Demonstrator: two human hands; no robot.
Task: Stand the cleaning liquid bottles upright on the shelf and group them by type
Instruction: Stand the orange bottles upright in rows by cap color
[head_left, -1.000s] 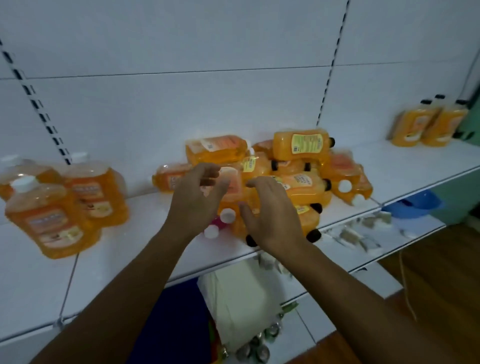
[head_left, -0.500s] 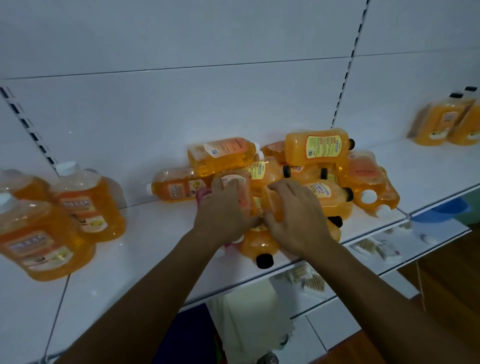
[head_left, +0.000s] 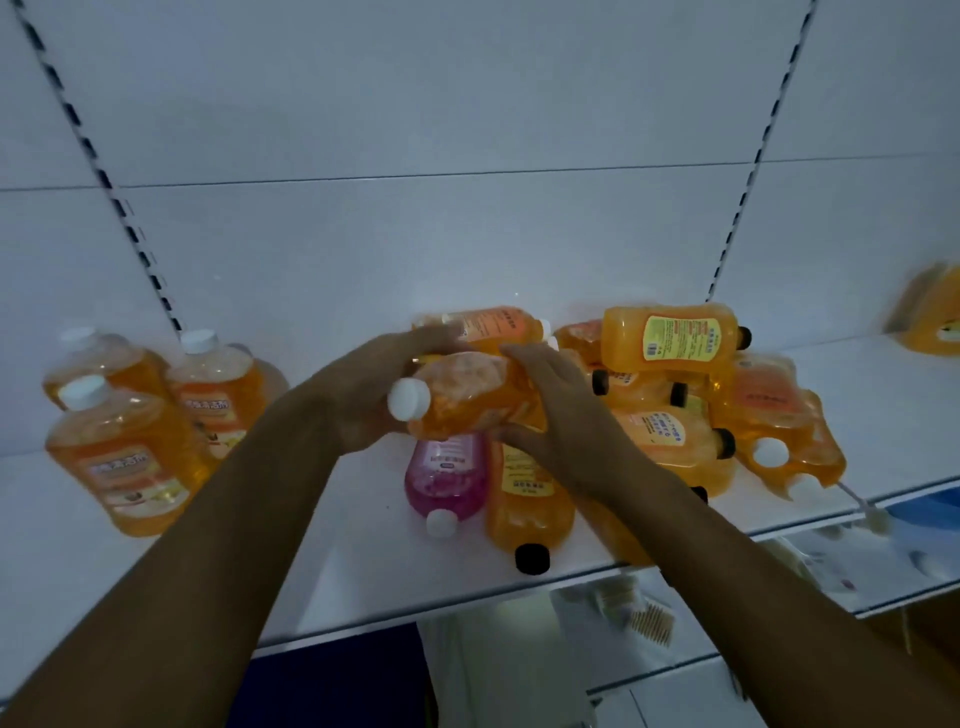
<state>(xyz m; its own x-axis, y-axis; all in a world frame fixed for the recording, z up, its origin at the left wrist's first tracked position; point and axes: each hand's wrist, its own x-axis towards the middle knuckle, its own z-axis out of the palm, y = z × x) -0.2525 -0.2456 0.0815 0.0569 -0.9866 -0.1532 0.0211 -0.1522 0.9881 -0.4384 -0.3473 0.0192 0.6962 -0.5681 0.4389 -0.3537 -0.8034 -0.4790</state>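
My left hand (head_left: 363, 387) and right hand (head_left: 563, 426) both curl round one orange bottle with a white cap (head_left: 457, 397), holding it on its side above the white shelf (head_left: 332, 566), cap pointing toward me and to the left. My left fingers wrap its near end by the cap; my right fingers and thumb grip its far end. Directly below it on the shelf lie a pink bottle (head_left: 447, 480) and, just beside it, an orange bottle with a black cap (head_left: 527, 512), both flat with caps toward the shelf edge. Behind and to the right sits the heap of toppled orange bottles (head_left: 675, 395), stacked on one another, some white-capped, some black-capped. Well to the left, three large white-capped orange bottles (head_left: 124, 457) stand upright together. At the far right edge, more orange bottles (head_left: 930, 312) show, blurred.
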